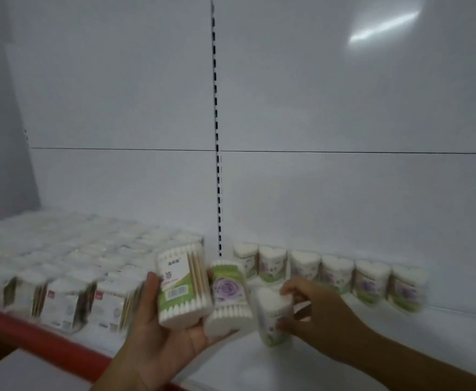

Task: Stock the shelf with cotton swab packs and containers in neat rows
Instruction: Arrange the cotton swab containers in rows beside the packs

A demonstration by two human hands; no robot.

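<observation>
My left hand (158, 331) holds two heart-shaped cotton swab containers side by side above the shelf: one showing a barcode label (183, 286) and one with a purple flower label (229, 297). My right hand (315, 309) grips a third container (273, 314), tilted, just above the white shelf (344, 362). A row of several matching containers (341, 275) stands against the back panel on the right. Rows of flat cotton swab packs (70, 277) fill the shelf's left side.
A red strip (34, 331) runs along the shelf's front edge at lower left. A slotted black upright (217, 136) divides the white back panels. Bare shelf surface lies in front of the container row on the right.
</observation>
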